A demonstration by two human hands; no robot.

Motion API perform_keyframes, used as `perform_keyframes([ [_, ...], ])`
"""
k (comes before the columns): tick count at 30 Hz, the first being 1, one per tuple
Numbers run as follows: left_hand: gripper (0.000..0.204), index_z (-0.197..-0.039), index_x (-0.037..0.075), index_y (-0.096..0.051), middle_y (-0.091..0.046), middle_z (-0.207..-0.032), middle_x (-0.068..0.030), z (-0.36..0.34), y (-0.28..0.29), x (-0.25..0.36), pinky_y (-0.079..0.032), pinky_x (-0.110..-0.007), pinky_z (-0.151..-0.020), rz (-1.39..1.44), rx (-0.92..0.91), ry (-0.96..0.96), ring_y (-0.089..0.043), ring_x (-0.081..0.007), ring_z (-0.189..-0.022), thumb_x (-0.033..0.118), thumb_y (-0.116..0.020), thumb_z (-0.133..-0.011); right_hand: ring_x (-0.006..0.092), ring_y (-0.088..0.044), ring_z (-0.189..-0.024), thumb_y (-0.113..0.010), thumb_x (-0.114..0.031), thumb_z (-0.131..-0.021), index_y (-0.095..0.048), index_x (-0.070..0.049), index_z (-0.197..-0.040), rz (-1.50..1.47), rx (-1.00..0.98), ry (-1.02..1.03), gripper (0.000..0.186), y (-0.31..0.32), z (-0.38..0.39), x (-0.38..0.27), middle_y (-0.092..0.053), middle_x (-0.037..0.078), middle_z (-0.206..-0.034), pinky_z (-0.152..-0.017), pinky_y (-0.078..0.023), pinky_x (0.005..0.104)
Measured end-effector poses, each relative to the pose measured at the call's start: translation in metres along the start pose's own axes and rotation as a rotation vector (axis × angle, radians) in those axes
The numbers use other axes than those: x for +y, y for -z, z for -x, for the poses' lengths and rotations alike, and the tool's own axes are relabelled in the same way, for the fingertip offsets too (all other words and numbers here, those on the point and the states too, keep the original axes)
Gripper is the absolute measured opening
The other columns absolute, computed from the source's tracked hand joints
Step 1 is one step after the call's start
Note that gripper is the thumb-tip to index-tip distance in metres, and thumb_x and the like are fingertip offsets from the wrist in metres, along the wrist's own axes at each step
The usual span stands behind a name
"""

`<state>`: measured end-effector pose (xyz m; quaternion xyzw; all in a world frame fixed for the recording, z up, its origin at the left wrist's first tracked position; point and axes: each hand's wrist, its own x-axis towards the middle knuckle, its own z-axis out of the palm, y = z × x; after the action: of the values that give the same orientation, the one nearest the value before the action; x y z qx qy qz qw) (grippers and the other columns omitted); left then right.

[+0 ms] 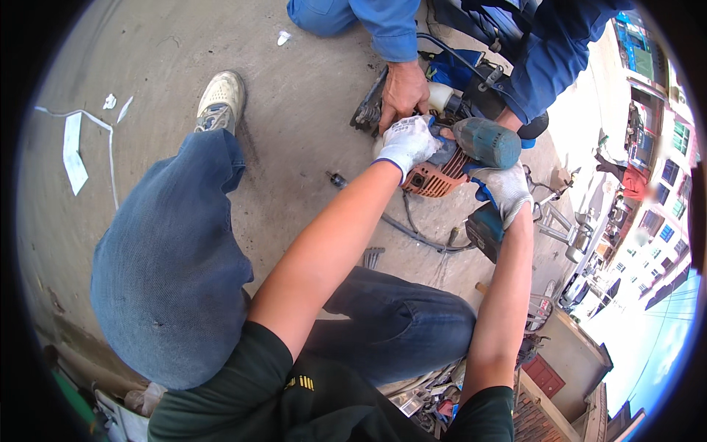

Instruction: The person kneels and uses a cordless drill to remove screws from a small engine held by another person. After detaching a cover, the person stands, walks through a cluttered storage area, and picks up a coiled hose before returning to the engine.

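Observation:
My gloved right hand (501, 190) grips a teal cordless power driver (486, 142), whose body lies over an orange engine housing (431, 179) and whose battery hangs below. My gloved left hand (409, 144) is closed at the engine's upper side, its fingertips partly hidden, so what they hold is unclear. A co-worker's bare hand (403, 94) reaches down beside my left hand, touching the machine near a white plastic part (439, 98). The co-worker's other hand (508, 118) is mostly hidden behind the driver.
A hose (416, 234) crosses the concrete (162, 74) below the engine. Paper scraps (74, 151) and white cord lie left, beyond my shoe (219, 99). The co-worker kneels opposite in blue clothing. Metal tools (427, 398) lie behind my leg; buildings and street clutter stand at right.

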<state>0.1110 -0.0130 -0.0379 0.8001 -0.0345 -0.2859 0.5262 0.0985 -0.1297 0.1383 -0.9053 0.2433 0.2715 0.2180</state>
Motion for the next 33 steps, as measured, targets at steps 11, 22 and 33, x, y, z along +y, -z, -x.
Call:
perform_keyframes([
  [11,0.046,-0.125,0.009,-0.058,-0.066,-0.114,-0.016,0.009,0.007,0.0,-0.049,-0.04,-0.091,0.258,0.162,-0.053,-0.063,-0.0324,-0.105,0.021,-0.066,-0.082,0.0163,-0.065,-0.057,-0.075,-0.009,-0.072,-0.065,-0.001,-0.098,-0.032,0.007,0.08,0.029,0.026,0.01,-0.012,-0.069,0.011,-0.077,-0.049,-0.052,0.0295],
  [22,0.05,-0.13,0.014,-0.057,-0.058,-0.076,-0.0095,0.023,0.077,0.005,-0.048,-0.031,-0.064,0.206,-0.086,-0.132,-0.055,-0.015,-0.063,0.011,-0.061,-0.08,0.0171,-0.065,-0.09,-0.072,-0.006,-0.07,-0.064,-0.006,-0.113,-0.229,-0.069,0.19,0.043,0.024,0.019,0.046,-0.069,0.006,-0.104,-0.083,-0.052,0.0324],
  [33,0.059,-0.136,0.016,-0.052,-0.059,-0.081,-0.0066,0.009,0.06,0.006,-0.048,-0.03,-0.065,0.275,-0.201,-0.102,-0.055,-0.0141,-0.067,0.01,-0.06,-0.078,0.015,-0.065,-0.079,-0.073,-0.011,-0.072,-0.063,-0.006,-0.115,-0.18,0.044,0.226,0.044,0.021,0.01,0.066,-0.069,0.006,-0.096,-0.072,-0.054,0.0318],
])
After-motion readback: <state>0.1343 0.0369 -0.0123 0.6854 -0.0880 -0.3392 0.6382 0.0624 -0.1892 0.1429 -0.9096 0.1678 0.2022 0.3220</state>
